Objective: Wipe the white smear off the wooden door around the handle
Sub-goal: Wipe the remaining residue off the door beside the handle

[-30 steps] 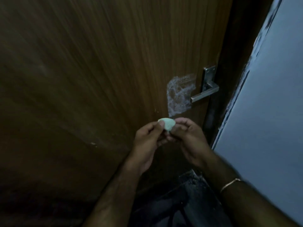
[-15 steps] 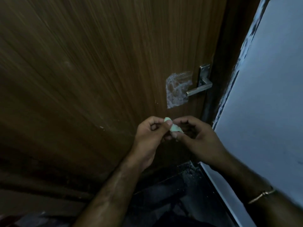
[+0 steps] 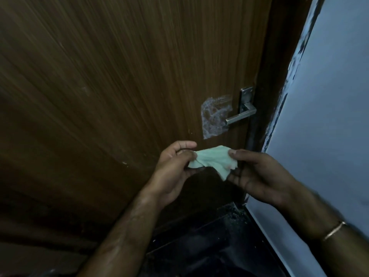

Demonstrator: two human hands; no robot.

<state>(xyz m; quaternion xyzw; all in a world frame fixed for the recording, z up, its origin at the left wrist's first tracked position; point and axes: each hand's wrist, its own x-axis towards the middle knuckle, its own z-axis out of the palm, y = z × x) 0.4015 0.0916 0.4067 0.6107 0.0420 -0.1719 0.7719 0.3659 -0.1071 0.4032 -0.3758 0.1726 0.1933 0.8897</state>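
A pale green wipe (image 3: 211, 159) is pinched by the fingers of the left hand (image 3: 175, 166) and the right hand (image 3: 257, 176) and stretched between them, probably to give a flat wiping face. The white smear (image 3: 214, 116) is seen on the wooden door (image 3: 119, 76) just above the fingers, beside the handle (image 3: 240, 115), not yet touched.

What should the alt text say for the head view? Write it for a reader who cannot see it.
Two hands, left hand and right hand, hold a pale green cloth spread between them in front of a wooden door. Above the cloth, a white smear sits just left of the metal handle, untouched.
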